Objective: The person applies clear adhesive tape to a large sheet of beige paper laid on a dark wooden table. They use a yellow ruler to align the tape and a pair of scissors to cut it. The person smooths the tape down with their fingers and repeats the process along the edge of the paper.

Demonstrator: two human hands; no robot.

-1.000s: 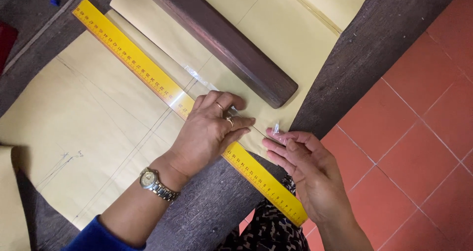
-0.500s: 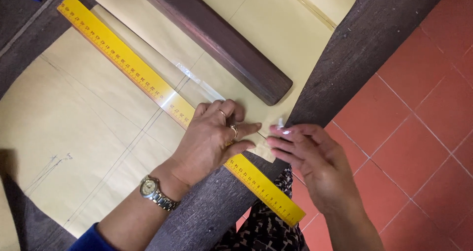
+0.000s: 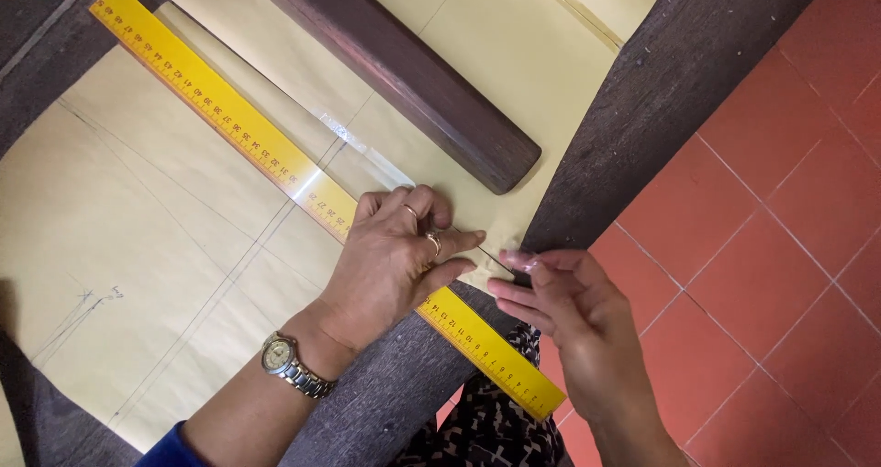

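Observation:
My left hand (image 3: pixel 396 258) lies flat on a long yellow ruler (image 3: pixel 229 123), pressing it onto a big sheet of tan paper (image 3: pixel 138 247) with pencil lines. It wears rings and a metal wristwatch (image 3: pixel 286 364). My right hand (image 3: pixel 564 293) is close beside it at the paper's near corner, fingers pinched around a small thin thing I cannot make out. The ruler runs diagonally from top left to the table's near edge and sticks out over it.
A dark wooden bar (image 3: pixel 413 77) rests on the paper beyond the ruler. The dark table (image 3: pixel 679 82) ends at the right, with red floor tiles (image 3: pixel 771 247) below. A patterned garment (image 3: pixel 496 430) shows under the ruler's end.
The view has shifted slightly. My right hand has moved in closer to the left hand at the paper's corner. The left hand stays pressed on the ruler.

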